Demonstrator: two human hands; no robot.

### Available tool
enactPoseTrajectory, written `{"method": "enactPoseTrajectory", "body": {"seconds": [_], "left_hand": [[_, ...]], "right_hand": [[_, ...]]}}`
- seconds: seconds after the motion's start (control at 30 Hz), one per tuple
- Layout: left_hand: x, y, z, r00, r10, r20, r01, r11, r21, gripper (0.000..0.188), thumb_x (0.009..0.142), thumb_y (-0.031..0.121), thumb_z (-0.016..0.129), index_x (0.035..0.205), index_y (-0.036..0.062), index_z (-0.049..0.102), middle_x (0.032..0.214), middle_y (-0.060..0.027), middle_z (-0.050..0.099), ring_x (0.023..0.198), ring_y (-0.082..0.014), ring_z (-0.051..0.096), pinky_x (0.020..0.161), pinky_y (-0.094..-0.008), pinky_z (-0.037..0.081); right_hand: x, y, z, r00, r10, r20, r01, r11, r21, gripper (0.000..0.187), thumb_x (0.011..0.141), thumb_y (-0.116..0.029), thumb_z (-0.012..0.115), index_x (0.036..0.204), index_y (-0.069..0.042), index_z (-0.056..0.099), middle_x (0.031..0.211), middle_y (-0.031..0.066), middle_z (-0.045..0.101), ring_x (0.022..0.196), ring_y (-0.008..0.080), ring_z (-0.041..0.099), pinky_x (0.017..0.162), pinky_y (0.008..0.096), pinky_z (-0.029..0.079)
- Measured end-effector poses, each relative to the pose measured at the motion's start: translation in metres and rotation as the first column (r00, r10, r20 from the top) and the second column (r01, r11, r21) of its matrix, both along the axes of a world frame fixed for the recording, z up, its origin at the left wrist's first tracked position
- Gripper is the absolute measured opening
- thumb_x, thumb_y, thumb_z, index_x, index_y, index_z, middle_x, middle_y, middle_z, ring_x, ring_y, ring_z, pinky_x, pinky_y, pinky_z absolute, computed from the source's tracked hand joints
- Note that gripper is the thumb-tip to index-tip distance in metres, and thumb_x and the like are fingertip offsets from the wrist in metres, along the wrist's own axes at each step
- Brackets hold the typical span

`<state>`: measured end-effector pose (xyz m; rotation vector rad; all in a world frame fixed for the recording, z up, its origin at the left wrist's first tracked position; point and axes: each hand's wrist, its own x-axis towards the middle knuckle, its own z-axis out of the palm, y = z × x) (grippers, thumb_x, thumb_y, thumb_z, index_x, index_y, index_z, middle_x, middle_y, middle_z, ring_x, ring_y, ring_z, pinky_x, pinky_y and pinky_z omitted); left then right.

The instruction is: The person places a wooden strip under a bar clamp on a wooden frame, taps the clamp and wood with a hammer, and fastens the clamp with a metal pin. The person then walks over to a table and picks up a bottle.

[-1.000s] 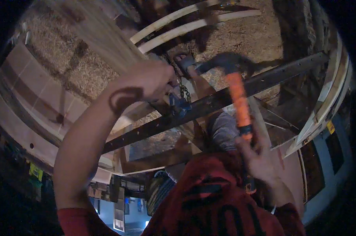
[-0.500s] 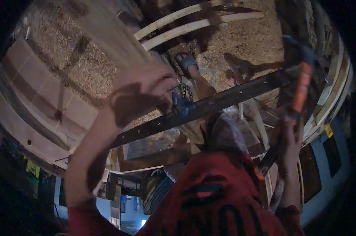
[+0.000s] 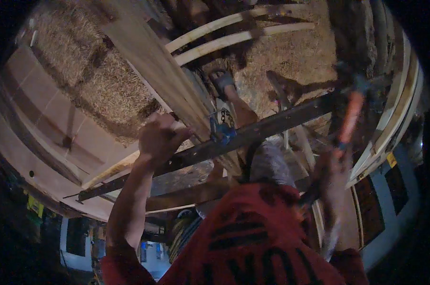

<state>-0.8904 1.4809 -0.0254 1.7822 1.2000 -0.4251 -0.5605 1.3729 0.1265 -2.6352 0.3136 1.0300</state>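
My right hand (image 3: 332,173) grips a hammer (image 3: 351,116) by its handle, orange toward the blurred head and dark at the lower end. The hammer is raised at the right, above a long dark bar with small holes (image 3: 283,121). My left hand (image 3: 157,142) is closed, thumb and fingers together, beside a thick wooden beam (image 3: 151,57) and just above the bar. Whatever the left fingers pinch is too small to make out. A blue clamp fitting (image 3: 223,133) with a short chain sits on the bar where the beam meets it.
Curved pale wooden strips (image 3: 215,47) lie beyond the beam, over ground strewn with shavings (image 3: 281,57). Panels (image 3: 39,109) curve along the left. More long strips (image 3: 395,114) run down the right. My sandalled foot (image 3: 219,80) is beside the beam.
My left hand has drawn back toward me from over the beam, uncovering the beam and the clamp's chain. The hammer in my right hand has shifted left and slightly lower.
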Motion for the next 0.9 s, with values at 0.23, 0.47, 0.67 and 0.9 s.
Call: {"method": "enactPoseTrajectory", "body": {"seconds": [0.23, 0.47, 0.67, 0.9], "left_hand": [[-0.006, -0.004, -0.005, 0.996, -0.020, 0.085, 0.015, 0.998, 0.063, 0.056, 0.079, 0.060, 0.065, 0.103, 0.0087, 0.067, 0.091, -0.0113, 0.067, 0.095, -0.0333, 0.062, 0.077, -0.0458, 0.052], [0.003, -0.009, -0.012, 0.985, -0.005, 0.170, -0.026, 0.984, 0.175, 0.053, 0.080, 0.058, 0.065, 0.091, 0.0067, 0.066, 0.085, -0.0127, 0.065, 0.085, -0.0349, 0.064, 0.070, -0.0453, 0.053], [-0.006, -0.006, 0.001, 0.995, 0.027, 0.099, -0.044, 0.983, 0.176, 0.052, 0.079, 0.057, 0.067, 0.080, 0.0053, 0.065, 0.076, -0.0134, 0.063, 0.081, -0.0354, 0.063, 0.067, -0.0470, 0.052], [-0.009, -0.014, -0.005, 0.983, 0.003, 0.182, -0.037, 0.982, 0.186, 0.047, 0.080, 0.052, 0.069, 0.076, 0.0056, 0.062, 0.074, -0.0126, 0.062, 0.073, -0.0351, 0.061, 0.063, -0.0464, 0.051]], "right_hand": [[-0.012, 0.022, 0.018, 0.844, 0.296, -0.447, -0.259, 0.955, 0.142, 0.044, 0.091, -0.009, 0.059, 0.132, -0.008, 0.046, 0.083, 0.0038, 0.056, 0.060, 0.0134, 0.052, 0.052, 0.0292, 0.047], [-0.038, -0.019, 0.001, 0.836, 0.547, 0.034, -0.548, 0.835, 0.043, 0.029, 0.093, -0.015, 0.060, 0.117, -0.008, 0.046, 0.076, 0.0030, 0.055, 0.062, 0.0108, 0.052, 0.048, 0.0280, 0.042], [0.009, 0.008, 0.010, 0.826, 0.429, -0.366, -0.431, 0.899, 0.080, 0.028, 0.093, -0.014, 0.059, 0.117, -0.008, 0.045, 0.075, 0.0003, 0.055, 0.061, 0.0106, 0.052, 0.048, 0.0270, 0.042], [-0.061, -0.015, -0.010, 0.758, 0.641, -0.119, -0.642, 0.766, 0.037, 0.041, 0.092, -0.019, 0.063, 0.126, -0.002, 0.047, 0.075, 0.0010, 0.054, 0.060, 0.0125, 0.053, 0.051, 0.0275, 0.045]]}}
